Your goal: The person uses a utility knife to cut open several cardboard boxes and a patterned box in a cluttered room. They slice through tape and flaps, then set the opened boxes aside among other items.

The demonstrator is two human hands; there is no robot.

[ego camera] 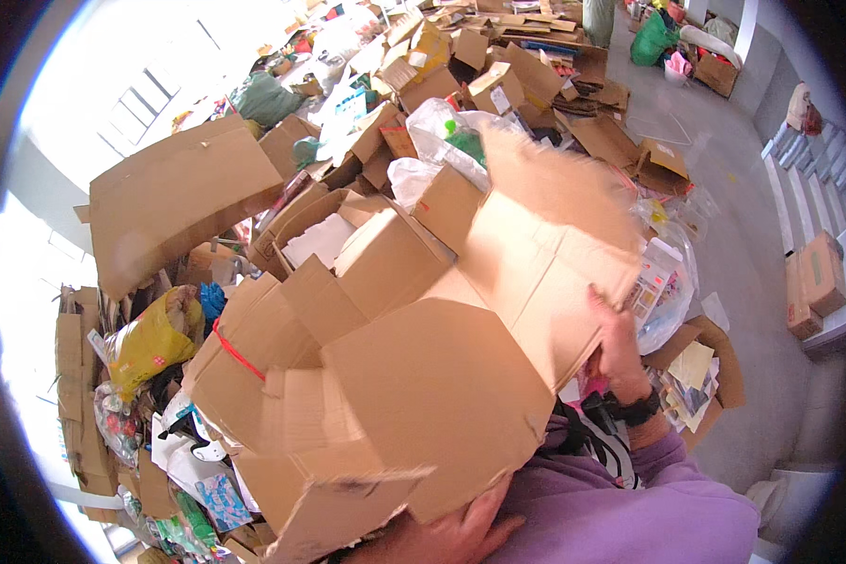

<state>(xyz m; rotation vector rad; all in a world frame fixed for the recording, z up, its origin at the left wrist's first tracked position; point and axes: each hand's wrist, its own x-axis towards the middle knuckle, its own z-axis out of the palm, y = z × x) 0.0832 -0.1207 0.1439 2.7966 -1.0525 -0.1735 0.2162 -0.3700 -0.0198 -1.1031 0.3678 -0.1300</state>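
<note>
A large unfolded cardboard box point(437, 374) spreads in front of me, its flaps reaching toward the upper right, where they are blurred. My right hand point(620, 352), with a black band at the wrist, grips the right edge of the cardboard. Low in the view, my left hand point(458, 529) lies at the near edge, its fingers spread against the board; part of it is hidden under the cardboard. Left of centre, a cardboard piece point(254, 395) carries a red string point(236, 349). Behind the sheet stands an open carton point(388, 261) with white paper inside.
A heap of cartons and bags fills the left and top. A big cardboard box point(183, 190) juts out at upper left, above a yellow bag point(155, 345). At right lie a clear plastic bag point(670, 296) and a carton of papers point(730, 374); steps point(793, 204) rise beyond.
</note>
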